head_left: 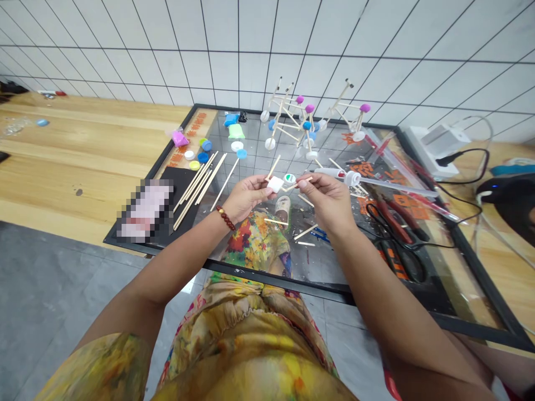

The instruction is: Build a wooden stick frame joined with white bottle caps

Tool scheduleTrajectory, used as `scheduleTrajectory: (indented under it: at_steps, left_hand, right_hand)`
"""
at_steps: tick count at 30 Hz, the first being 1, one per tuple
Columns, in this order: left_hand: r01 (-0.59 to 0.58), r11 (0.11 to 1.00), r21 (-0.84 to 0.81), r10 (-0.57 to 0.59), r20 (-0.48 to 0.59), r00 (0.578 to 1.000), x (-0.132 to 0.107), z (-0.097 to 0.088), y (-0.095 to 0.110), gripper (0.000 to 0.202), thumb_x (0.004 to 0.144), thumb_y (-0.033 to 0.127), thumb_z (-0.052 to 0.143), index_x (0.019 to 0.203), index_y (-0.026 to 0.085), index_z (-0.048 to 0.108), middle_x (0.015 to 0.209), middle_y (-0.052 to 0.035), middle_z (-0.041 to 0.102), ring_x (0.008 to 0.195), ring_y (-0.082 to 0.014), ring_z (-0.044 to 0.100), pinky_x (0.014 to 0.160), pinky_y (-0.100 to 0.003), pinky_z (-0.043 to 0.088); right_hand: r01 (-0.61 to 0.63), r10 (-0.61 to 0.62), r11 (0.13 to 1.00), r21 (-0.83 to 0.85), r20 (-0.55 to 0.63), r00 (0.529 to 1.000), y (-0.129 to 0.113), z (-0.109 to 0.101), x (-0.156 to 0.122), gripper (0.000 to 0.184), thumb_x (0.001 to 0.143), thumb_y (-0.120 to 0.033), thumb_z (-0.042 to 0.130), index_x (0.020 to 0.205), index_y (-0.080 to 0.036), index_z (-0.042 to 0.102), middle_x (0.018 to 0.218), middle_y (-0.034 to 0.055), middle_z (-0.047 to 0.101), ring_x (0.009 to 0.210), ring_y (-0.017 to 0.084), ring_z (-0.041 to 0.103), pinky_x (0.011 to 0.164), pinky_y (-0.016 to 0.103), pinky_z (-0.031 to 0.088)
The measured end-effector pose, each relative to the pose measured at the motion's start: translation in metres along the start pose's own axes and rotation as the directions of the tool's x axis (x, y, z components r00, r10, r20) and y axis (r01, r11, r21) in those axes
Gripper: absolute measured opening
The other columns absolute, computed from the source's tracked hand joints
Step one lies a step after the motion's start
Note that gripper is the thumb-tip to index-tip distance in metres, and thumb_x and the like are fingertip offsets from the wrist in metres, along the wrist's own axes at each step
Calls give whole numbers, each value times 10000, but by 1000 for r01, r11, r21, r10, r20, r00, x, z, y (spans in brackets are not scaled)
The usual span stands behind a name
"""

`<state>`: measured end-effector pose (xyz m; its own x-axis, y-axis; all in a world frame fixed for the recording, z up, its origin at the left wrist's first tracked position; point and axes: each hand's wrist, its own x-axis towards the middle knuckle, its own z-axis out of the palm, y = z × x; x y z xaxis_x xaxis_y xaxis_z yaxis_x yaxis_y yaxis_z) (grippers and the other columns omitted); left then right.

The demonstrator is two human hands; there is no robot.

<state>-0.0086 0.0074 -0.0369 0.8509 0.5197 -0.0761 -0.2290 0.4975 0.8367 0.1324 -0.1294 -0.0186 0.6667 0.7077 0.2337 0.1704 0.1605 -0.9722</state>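
Over a black-framed glass work board (267, 277), seen from the head camera, the person's two hands meet in front of the body. The left hand (246, 198) is closed in a pinch, thumb and fingers gripping a small white block (275, 184) with a thin wooden stick (273, 167) rising from it. The right hand (328, 200) is pinching too, its fingertips (304, 179) on a second wooden stick (303, 182) whose end reaches toward the block, and just beyond sits a small green-and-white tape roll (289, 178) (whether either hand touches it is hard to tell). A red bead bracelet (225, 218) circles the left wrist. Past the hands stand stick models with bottle-cap wheels (288, 117); to the right lie a white-nozzled tube (340, 177) and red-handled pliers (395, 223); to the left, a bundle of wooden sticks (196, 186) on a black mat (167, 178), beside plastic bottle caps (203, 157). A pixelated patch (146, 210) covers something on that mat. A wooden table (83, 145) runs along the left, beneath a white tiled wall (234, 61).
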Motion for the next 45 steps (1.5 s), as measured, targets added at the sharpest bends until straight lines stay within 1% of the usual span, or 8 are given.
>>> scheduleTrajectory:
  at_steps: [6,10,17,21,25,31,38,45]
  left_hand:
    - [-6,1000,-13,6,-38,999,2,-1,-1,278,689,95,902,918,150,754,908,-33,754,856,-134,709,954,-326,563]
    - [-11,1000,-11,10,-33,999,1,0,0,291,687,89,903,937,150,765,896,-27,751,841,-132,709,944,-326,572]
    - [-31,999,30,31,-30,999,0,0,1,310,666,104,917,930,154,763,882,-21,757,835,-121,711,920,-291,580]
    - [-33,998,61,35,-28,999,0,1,0,328,649,119,930,938,160,780,923,-39,775,880,-144,714,920,-303,576]
    - [-49,996,69,51,-20,999,-1,2,0,342,637,128,943,935,159,778,910,-32,768,854,-136,708,891,-295,572]
    - [-52,997,65,54,-30,998,-1,4,2,337,640,112,936,929,156,770,895,-24,756,818,-122,694,869,-292,571]
    - [-72,996,54,72,-5,997,-2,3,2,373,598,155,972,916,160,779,882,-26,763,809,-125,689,829,-275,576]
    - [-62,993,97,64,-21,998,-1,0,0,356,647,174,954,953,161,773,924,-35,774,875,-140,719,917,-299,572]
  right_hand:
    - [19,-21,998,-62,-26,999,0,-1,1,313,730,-557,840,788,-277,713,828,19,706,822,215,647,772,374,535]
    - [4,-4,999,-46,-1,1000,3,0,0,282,721,-509,841,804,-261,733,820,8,714,803,197,643,786,370,538]
    - [8,-8,1000,0,-20,1000,0,2,-2,245,712,-478,877,788,-284,750,818,10,732,805,203,656,823,384,556]
    - [2,-2,1000,2,-8,1000,-1,2,-3,229,728,-462,863,802,-282,743,845,18,731,838,211,654,844,388,538]
    - [7,-7,1000,0,6,1000,2,1,-2,187,769,-411,830,826,-267,726,868,25,727,841,195,630,839,371,503]
    - [-16,18,998,-64,30,999,4,1,0,233,764,-461,803,830,-257,711,831,20,698,809,188,590,811,363,477]
    - [-58,58,998,40,11,998,-3,4,-1,250,711,-435,853,805,-257,705,790,16,681,764,180,567,804,362,472]
    - [-31,31,999,-21,19,999,-2,3,-2,244,729,-450,824,813,-255,705,804,19,684,786,189,582,813,366,482]
